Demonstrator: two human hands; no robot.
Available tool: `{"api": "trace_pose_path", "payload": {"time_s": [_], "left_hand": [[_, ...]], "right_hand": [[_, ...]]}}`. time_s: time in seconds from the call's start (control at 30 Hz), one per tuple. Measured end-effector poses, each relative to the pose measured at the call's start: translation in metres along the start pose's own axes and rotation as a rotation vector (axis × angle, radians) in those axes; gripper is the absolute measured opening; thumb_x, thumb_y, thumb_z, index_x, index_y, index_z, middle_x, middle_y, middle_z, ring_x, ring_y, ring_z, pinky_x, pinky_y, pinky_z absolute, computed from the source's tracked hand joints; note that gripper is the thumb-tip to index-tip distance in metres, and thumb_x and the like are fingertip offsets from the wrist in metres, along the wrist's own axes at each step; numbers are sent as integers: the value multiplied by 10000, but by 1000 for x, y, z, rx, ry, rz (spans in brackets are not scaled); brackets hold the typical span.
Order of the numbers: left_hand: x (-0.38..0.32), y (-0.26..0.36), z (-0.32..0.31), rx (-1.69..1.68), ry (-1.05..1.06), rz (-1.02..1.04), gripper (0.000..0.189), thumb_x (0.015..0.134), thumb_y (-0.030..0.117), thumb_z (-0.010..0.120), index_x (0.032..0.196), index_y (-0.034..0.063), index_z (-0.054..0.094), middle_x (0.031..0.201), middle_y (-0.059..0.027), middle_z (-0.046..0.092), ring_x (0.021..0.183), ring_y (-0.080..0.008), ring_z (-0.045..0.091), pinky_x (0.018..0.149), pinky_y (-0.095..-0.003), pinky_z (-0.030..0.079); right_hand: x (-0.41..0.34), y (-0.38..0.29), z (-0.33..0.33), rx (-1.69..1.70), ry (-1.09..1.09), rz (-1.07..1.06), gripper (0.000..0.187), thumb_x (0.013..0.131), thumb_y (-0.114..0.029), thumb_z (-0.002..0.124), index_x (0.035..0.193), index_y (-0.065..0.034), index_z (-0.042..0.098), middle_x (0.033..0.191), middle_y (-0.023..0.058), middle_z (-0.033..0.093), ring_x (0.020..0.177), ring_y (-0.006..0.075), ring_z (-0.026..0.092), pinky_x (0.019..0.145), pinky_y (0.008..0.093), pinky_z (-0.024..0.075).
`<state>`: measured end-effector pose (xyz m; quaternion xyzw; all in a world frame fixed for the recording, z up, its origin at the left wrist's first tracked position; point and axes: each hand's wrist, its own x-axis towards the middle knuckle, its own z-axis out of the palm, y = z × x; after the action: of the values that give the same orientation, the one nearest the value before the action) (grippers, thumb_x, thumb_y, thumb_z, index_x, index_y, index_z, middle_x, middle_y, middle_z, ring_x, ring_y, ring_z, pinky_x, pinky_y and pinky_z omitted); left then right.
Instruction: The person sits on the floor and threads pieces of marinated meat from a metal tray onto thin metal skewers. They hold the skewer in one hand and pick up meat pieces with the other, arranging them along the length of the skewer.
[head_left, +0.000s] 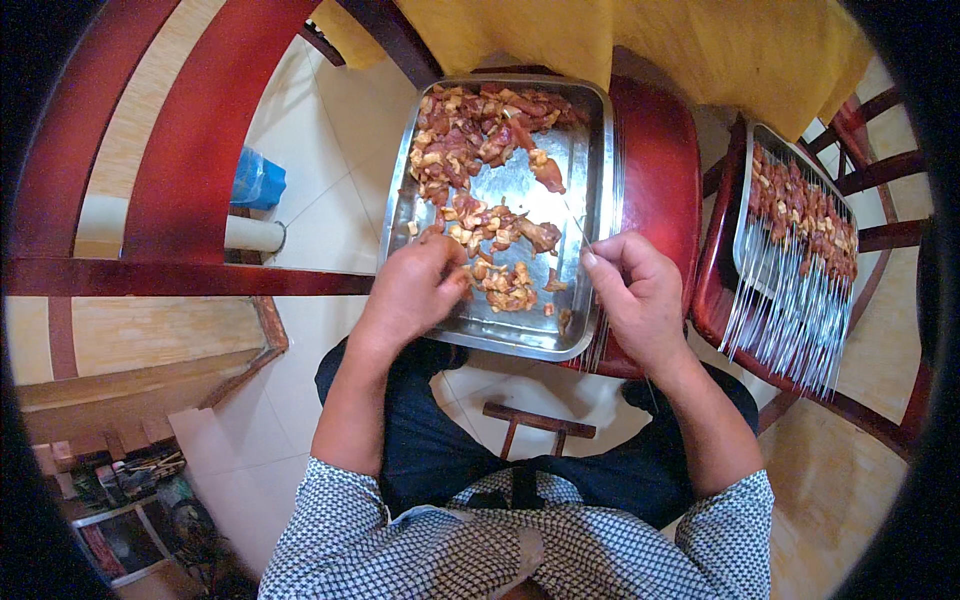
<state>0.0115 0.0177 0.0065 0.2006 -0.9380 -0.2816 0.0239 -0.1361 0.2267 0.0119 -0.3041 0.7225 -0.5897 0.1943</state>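
Note:
A rectangular stainless-steel tray (487, 335) lies before me with raw, marinated meat chunks (461, 142) heaped at its far end. Smaller pale and brown pieces (510, 289) are scattered nearer to me. My right hand (637, 292) pinches a thin metal skewer (576, 220) between thumb and forefinger at the tray's right side. Its far part points away from me and carries threaded meat (547, 174). At the tray's left front, my left hand (420, 285) has its fingers curled among the pieces. Whether it grips one is hidden.
The tray rests on a red chair seat (660, 150), with bare skewers (619, 150) along its right edge. On another chair, a second tray (741, 247) holds many loaded skewers (802, 217). A yellow cloth (660, 45) hangs ahead. Left are a red chair frame (180, 150) and blue bin (260, 180).

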Motion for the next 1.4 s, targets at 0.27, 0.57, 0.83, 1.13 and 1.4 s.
{"api": "trace_pose_path", "payload": {"time_s": [0.27,0.57,0.83,1.13,1.4], "left_hand": [[9,18,20,242,-22,100,149,746,104,631,813,-2,551,807,-201,585,767,-373,602,682,-433,498],[12,17,20,193,-97,24,161,732,145,630,808,16,571,781,-180,601,757,-361,606,673,-447,494],[17,30,29,332,-45,-13,195,707,149,630,792,-20,580,811,-213,613,755,-364,620,687,-437,505],[20,28,17,267,-150,-86,179,764,155,560,808,-17,584,834,-229,616,798,-393,607,742,-454,493],[20,7,0,-625,-200,-389,208,904,154,453,806,14,571,699,-45,595,531,-97,531,417,-245,391]], "right_hand": [[-1,0,7,15,-21,-9,87,843,-73,599,828,13,600,645,40,569,585,87,514,525,253,420],[-3,2,5,33,-63,-6,92,850,-81,597,832,10,594,668,50,577,608,92,535,544,259,433],[-3,-1,3,24,-118,54,107,874,-86,584,855,19,582,713,3,550,660,61,496,586,222,417],[-4,-2,2,10,-131,62,106,872,-90,586,850,14,583,704,-10,536,650,56,483,575,221,409],[-2,-2,1,33,-50,46,104,847,-92,595,815,7,586,638,37,558,595,89,515,527,260,414]]}}
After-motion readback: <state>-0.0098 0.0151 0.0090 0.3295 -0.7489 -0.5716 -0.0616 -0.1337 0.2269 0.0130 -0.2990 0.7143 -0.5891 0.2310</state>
